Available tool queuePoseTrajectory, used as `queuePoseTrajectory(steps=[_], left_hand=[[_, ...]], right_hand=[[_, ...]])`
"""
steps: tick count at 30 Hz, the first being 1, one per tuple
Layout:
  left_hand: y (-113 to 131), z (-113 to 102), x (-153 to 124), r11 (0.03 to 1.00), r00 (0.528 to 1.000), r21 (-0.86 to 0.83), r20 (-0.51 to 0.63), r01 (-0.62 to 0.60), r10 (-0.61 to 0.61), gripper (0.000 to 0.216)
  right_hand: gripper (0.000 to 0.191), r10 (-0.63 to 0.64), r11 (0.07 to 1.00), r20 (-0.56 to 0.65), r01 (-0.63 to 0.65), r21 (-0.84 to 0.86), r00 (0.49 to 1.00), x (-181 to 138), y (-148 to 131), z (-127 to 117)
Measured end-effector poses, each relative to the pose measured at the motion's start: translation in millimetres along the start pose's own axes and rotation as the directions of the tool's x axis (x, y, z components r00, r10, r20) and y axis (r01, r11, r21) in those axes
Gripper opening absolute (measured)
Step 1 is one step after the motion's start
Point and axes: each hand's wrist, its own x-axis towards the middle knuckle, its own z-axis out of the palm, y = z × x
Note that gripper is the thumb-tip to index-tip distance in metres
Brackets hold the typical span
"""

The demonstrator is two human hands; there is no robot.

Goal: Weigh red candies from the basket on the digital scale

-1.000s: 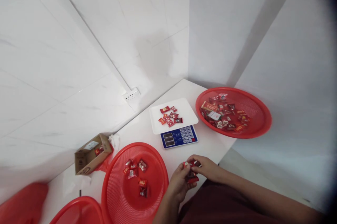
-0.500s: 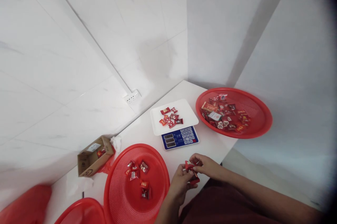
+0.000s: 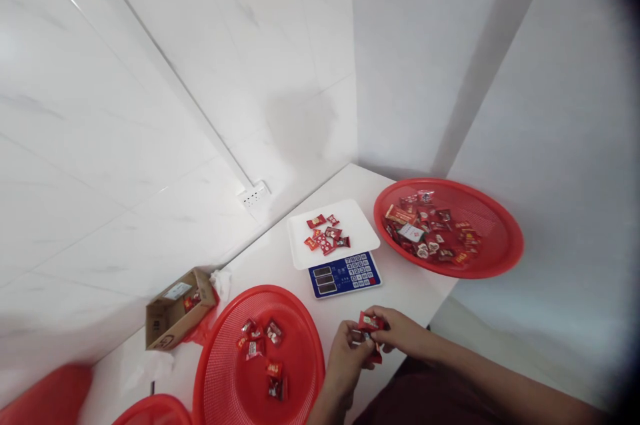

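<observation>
Red-wrapped candies (image 3: 369, 322) are held between my two hands, close to the table's front edge. My left hand (image 3: 346, 357) is closed round candies from the left, its thumb on top; exactly how many it holds is hidden. From the right, my right hand (image 3: 397, 332) pinches a red candy with its fingertips. Just beyond the hands is a digital scale (image 3: 345, 276) with a blue keypad and a white tray (image 3: 300, 248), on which several candies (image 3: 327, 238) lie. Left of my hands, a red mesh basket (image 3: 213, 352) contains several small wrapped candies (image 3: 274, 332).
Another red basket (image 3: 500, 245), holding many candies and a white packet (image 3: 411, 232), overhangs the right edge of the white table (image 3: 280, 252). A cardboard box (image 3: 175, 332) stands at the left by the wall. Part of a third red basket (image 3: 155, 412) shows at the bottom.
The view has tilted up slightly, so everything sits lower in the picture. My fingers have shifted on the candies, and the upper one now faces the camera more. The scale's candies look unchanged.
</observation>
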Motion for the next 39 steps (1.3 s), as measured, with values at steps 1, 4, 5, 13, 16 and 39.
queuePoseTrajectory(steps=[1,4,5,13,16,39], left_hand=[[0,0,0,1.000,1.000,0.000,0.002,-0.006,0.006,0.038],[1,2,-2,0.999,1.000,0.030,0.005,-0.029,0.028,0.038],[2,2,-2,0.998,0.999,0.050,0.003,-0.036,0.036,0.036],[12,5,-4,0.972,0.997,0.223,0.026,-0.077,0.073,0.023],[9,5,0,0.982,0.998,0.179,0.034,-0.054,0.049,0.028],[-20,-125,-32,0.634,0.813,0.773,-0.357,-0.019,0.460,0.066]], right_hand=[[0.028,0.006,1.000,-0.001,-0.006,0.004,1.000,0,1,-1],[0.026,0.018,1.000,0.012,-0.018,0.021,1.000,-1,3,-2],[0.025,0.020,0.999,0.020,-0.020,0.031,1.000,-2,3,-2],[0.027,0.043,0.997,0.164,-0.052,0.053,0.986,-11,-6,-4],[0.021,0.040,0.998,0.146,-0.046,0.039,0.988,-14,-5,-5],[0.015,0.143,0.746,-0.683,0.375,0.550,0.716,-1,3,-125]])
